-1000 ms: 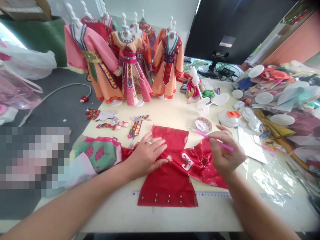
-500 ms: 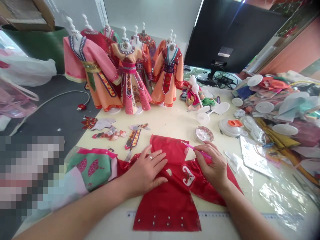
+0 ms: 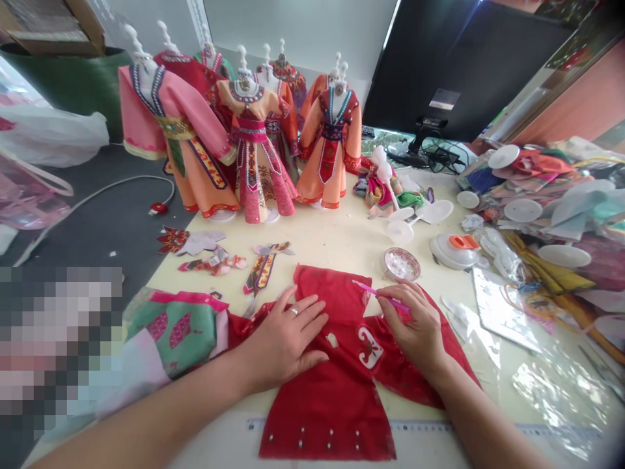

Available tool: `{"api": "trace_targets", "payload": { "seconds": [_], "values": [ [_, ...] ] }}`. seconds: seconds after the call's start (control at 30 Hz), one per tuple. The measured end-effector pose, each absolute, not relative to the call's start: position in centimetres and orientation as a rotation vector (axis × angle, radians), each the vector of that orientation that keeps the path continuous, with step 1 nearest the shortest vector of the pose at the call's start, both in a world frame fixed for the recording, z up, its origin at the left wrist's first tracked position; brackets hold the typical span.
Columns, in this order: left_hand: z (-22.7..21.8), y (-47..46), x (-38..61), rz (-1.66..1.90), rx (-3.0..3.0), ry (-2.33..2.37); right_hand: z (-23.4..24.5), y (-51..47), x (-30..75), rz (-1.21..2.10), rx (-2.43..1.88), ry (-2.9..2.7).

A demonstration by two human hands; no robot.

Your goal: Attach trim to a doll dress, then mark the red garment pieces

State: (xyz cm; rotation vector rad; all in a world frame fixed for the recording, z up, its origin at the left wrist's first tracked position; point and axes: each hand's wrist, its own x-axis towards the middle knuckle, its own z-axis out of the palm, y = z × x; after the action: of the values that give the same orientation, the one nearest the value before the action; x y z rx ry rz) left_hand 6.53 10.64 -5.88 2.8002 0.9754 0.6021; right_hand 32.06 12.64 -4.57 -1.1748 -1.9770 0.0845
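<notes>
A small red satin garment (image 3: 332, 404) lies spread on the table, with a row of small beads near its lower hem. Fingers spread, my left hand (image 3: 290, 335) lies flat on its upper part. Between the fingers of my right hand (image 3: 413, 319) is a thin pink pen-like stick (image 3: 370, 289), its tip at the right end of the raised red flap (image 3: 325, 286). A white curled patch (image 3: 370, 347) with red marks sits on the garment below. Near the right hand stands a small round dish (image 3: 401, 264) holding tiny pale pieces.
Doll-size dresses on stands (image 3: 258, 143) line the back, left of a black monitor (image 3: 454, 71). Cut fabric pieces (image 3: 261, 270) and a folded green cloth (image 3: 183, 332) lie left. Fabric scraps (image 3: 541, 169) and clear plastic (image 3: 556, 391) cover the right side. A ruler (image 3: 420, 427) runs along the front.
The pink stick's tip has shifted slightly left over the red flap. My left hand stays in place on the garment.
</notes>
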Motion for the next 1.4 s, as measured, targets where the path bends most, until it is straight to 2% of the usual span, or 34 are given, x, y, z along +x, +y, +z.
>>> {"api": "trace_targets", "payload": {
  "seconds": [0.93,1.23,1.4],
  "values": [
    [-5.4,10.7,6.5,0.609,2.815,0.973,-4.4,12.6,32.0,-0.001,-1.076,-2.086],
    [-4.7,10.9,6.3,0.958,2.546,1.053,-3.7,11.6,32.2,-0.075,-0.963,-2.019],
    [-2.6,10.7,7.2,0.97,1.998,1.259,-2.7,10.7,31.8,-0.083,-0.879,-1.996]
  ]
}}
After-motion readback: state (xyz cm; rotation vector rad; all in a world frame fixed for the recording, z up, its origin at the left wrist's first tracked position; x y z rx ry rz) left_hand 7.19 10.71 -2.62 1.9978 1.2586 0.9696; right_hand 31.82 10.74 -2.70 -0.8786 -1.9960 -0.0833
